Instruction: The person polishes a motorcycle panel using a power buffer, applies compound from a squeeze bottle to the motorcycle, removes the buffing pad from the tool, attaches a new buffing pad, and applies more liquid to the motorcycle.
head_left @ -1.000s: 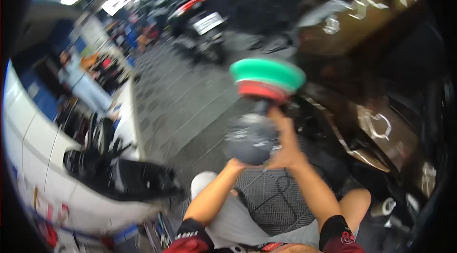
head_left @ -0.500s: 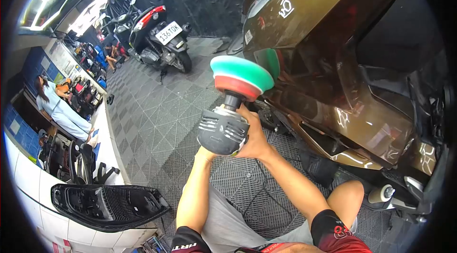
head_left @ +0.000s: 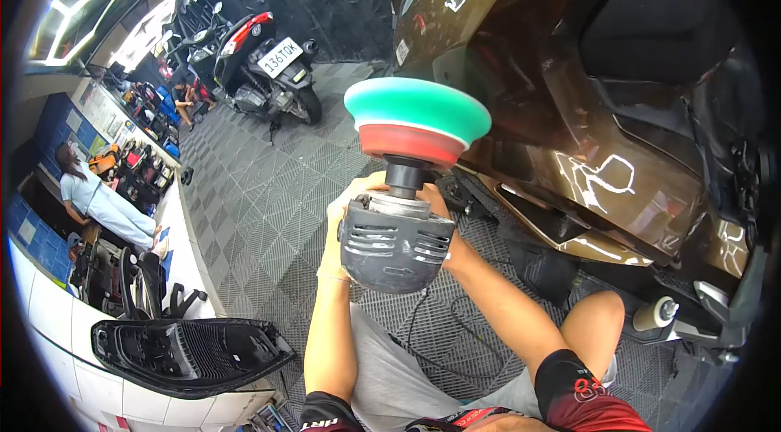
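A polishing machine [head_left: 394,249] with a black housing is held up in front of me, its round green and red pad [head_left: 416,119] turned upward. My left hand [head_left: 346,208] is wrapped round the machine's left side, partly behind the housing. On the right side, my right hand [head_left: 438,212] grips it too, its fingers mostly hidden. Just right of the pad, and apart from it as far as I can see, stands the glossy brown bodywork [head_left: 521,90] of a motorcycle.
A scooter with a red tail [head_left: 281,78] stands farther back. At left are a person in light blue [head_left: 106,200], a black panel [head_left: 191,355] on the white tiled ledge, and an office chair. A bottle [head_left: 653,314] stands by the motorcycle. A cable lies on the floor.
The machine has come nearer and turned more upright since half a second ago. My left hand has moved up from beneath the housing to its left side.
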Demonstrator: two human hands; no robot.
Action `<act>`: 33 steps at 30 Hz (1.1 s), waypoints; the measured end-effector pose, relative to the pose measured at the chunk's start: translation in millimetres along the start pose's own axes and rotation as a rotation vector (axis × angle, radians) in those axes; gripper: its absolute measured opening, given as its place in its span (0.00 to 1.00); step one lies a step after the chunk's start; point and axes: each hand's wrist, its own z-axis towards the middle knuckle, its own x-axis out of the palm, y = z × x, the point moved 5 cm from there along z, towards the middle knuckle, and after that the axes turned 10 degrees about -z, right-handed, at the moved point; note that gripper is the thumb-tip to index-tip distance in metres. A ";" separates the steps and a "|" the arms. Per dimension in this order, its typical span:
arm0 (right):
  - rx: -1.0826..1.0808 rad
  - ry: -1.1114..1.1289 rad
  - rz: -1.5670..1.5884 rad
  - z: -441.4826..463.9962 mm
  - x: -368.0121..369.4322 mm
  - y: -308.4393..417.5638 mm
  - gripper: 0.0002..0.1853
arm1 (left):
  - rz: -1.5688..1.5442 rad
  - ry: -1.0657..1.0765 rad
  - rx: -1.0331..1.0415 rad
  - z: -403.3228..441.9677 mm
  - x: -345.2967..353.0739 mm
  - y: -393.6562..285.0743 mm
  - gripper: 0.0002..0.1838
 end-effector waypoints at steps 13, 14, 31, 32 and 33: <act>-0.263 0.011 0.103 12.3 -1.1 45.1 0.25 | 0.288 -0.180 0.162 11.5 17.9 -84.9 0.20; -0.255 0.023 0.005 11.9 -1.3 42.6 0.25 | 0.343 -0.198 0.146 11.8 15.5 -84.7 0.21; 0.182 -0.052 0.068 6.2 7.0 6.8 0.43 | -0.585 -0.022 -0.332 -4.0 -7.2 7.9 0.24; -0.010 -0.073 -0.152 13.2 3.9 19.8 0.41 | -0.567 -0.023 -0.329 -5.1 -5.3 10.5 0.24; -0.204 -0.096 -0.370 15.7 4.6 31.3 0.39 | -0.538 -0.018 -0.325 -5.1 -3.1 12.3 0.24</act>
